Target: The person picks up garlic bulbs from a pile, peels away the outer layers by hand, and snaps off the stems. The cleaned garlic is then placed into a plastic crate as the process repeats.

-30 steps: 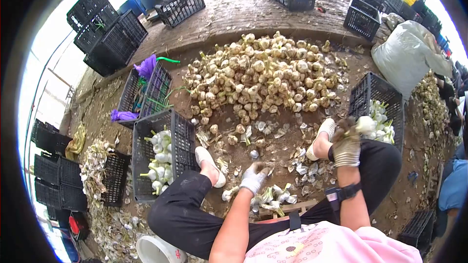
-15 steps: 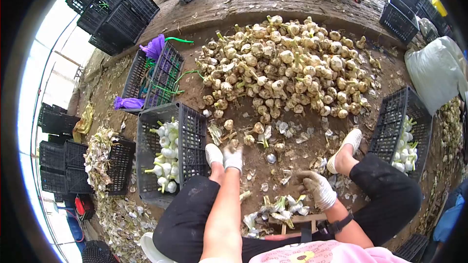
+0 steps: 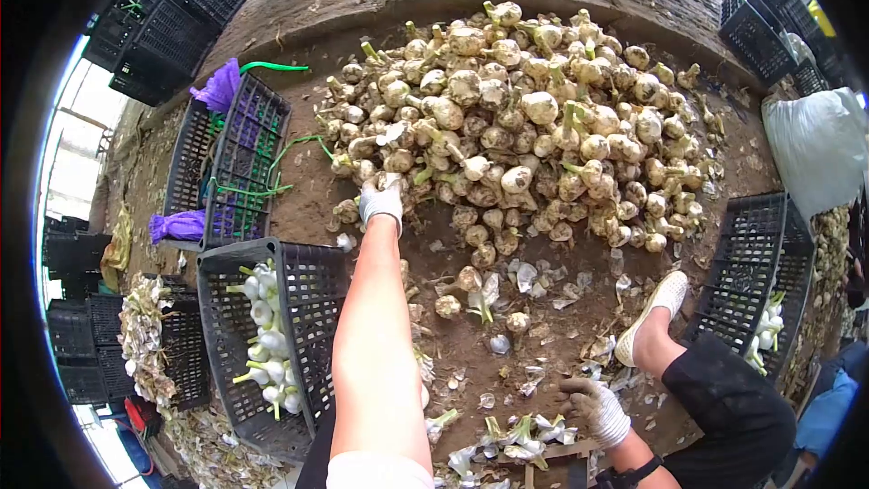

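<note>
My left hand (image 3: 381, 200), in a white glove, reaches to the left edge of a heap of dirty garlic bulbs (image 3: 507, 118). Its fingers are bent around a bulb there. My right hand (image 3: 597, 409), in a soiled glove, is held low at the right, fingers curled; what they hold, if anything, is hidden. Beside it, peeled scraps and cut stems (image 3: 520, 442) lie on a small wooden stand (image 3: 579, 448). Loose bulbs (image 3: 448, 307) sit on the soil between the hands. Cleaned white garlic (image 3: 272, 344) lies in a black crate (image 3: 312, 308) at the left.
Another crate (image 3: 742, 263) with white garlic stands at the right, by a pale sack (image 3: 819, 145). A crate (image 3: 249, 158) with purple netting (image 3: 217, 86) is at the upper left. Stacked crates (image 3: 167, 36) stand behind it. My shoe (image 3: 656, 312) rests right of the scraps.
My left hand has moved forward from near my left foot to the heap's left edge. The view has shifted forward. My right hand remains low beside the scraps.
</note>
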{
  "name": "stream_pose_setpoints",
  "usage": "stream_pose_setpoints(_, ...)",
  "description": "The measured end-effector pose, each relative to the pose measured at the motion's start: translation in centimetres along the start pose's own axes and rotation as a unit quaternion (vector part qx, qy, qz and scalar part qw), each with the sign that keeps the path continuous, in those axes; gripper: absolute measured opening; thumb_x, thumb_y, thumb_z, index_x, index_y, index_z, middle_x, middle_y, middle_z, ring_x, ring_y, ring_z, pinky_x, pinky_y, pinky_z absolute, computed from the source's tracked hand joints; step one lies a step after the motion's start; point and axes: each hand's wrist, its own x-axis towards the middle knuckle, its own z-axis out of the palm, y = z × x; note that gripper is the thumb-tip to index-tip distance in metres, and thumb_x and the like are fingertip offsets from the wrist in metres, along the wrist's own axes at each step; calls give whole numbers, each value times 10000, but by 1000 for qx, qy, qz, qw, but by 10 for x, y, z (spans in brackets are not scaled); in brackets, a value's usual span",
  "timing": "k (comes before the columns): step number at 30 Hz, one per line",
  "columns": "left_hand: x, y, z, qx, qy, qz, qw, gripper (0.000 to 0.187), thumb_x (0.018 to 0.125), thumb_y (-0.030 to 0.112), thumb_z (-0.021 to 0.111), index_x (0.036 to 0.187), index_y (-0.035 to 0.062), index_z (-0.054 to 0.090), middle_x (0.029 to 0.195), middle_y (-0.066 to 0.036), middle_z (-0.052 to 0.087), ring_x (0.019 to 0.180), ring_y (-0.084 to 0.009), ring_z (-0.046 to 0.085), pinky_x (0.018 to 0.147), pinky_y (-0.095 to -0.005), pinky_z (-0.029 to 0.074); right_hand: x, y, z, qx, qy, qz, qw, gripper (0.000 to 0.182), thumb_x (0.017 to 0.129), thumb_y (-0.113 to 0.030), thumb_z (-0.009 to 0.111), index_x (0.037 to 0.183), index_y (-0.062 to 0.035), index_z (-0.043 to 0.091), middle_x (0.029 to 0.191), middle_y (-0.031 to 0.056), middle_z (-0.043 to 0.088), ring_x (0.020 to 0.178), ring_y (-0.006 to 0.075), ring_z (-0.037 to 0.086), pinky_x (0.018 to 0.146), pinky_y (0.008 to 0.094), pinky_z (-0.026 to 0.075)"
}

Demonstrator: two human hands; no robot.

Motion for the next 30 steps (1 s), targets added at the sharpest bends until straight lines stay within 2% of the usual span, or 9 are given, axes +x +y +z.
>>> stream_pose_setpoints(3,-26,-18,4,-178,-66,125,974,430,772,83,664,1173,76,508,1029,-90,606,833,-193,592,699,-286,492,5,8,1,6,6,-27,1000,325,864,-147,541,1129,36,495,975,105,597,766,155,590,646,253,470)
stream_pose_setpoints(4,-81,16,-17,-294,-147,-20,944,472,782,111,659,1212,97,462,1043,-80,591,817,-174,596,618,-286,513,1,-2,3,-4,-12,-17,1000,329,851,-133,548,1138,22,503,952,90,606,770,141,587,626,247,468)
stream_pose_setpoints(5,-118,14,-24,-421,-229,-30,877,518,794,148,662,1249,128,415,1069,-75,573,829,-180,601,556,-285,521,-2,-5,4,31,-30,-20,999,342,849,-132,545,1154,15,500,920,73,604,743,132,578,618,242,467)
stream_pose_setpoints(8,-252,24,-35,-565,-360,-47,740,618,730,226,725,1256,145,412,1110,-88,555,960,-259,593,692,-348,562,-8,1,10,222,-41,-39,973,343,858,-139,529,1174,-11,504,842,15,585,665,110,540,587,226,460)
stream_pose_setpoints(12,-376,27,-52,-572,-470,-106,664,579,753,168,700,1261,125,425,1207,-114,498,1045,-266,547,790,-372,534,-9,5,13,362,-57,-74,927,235,884,-145,535,1108,-74,543,853,-15,584,678,90,534,560,231,464)
stream_pose_setpoints(16,-420,13,-80,-492,-451,-81,740,632,754,186,705,1288,85,380,1207,-128,490,1059,-247,535,821,-382,517,-39,-2,16,302,-95,-138,938,192,846,-192,628,976,-55,590,807,-8,599,659,79,549,582,225,463)
stream_pose_setpoints(21,-448,28,-115,-135,-328,183,917,665,702,103,749,1257,11,395,1145,-114,497,1038,-218,516,889,-323,438,-69,-12,19,122,-101,-196,968,214,841,-215,638,965,-49,585,823,-4,584,673,55,511,606,209,436)
stream_pose_setpoints(26,-489,40,-107,16,-160,412,897,646,662,45,733,1214,-40,409,1103,-157,503,1007,-243,529,878,-326,436,-81,-4,27,148,-101,-269,946,225,821,-235,657,913,-50,570,818,-10,568,726,67,516,642,227,452)
stream_pose_setpoints(30,-490,35,-105,40,-138,443,885,643,627,33,732,1187,-50,427,1117,-212,506,1022,-330,533,894,-371,431,-77,1,22,173,-116,-191,959,276,829,-247,650,984,-31,579,864,23,599,746,102,563,637,248,478)
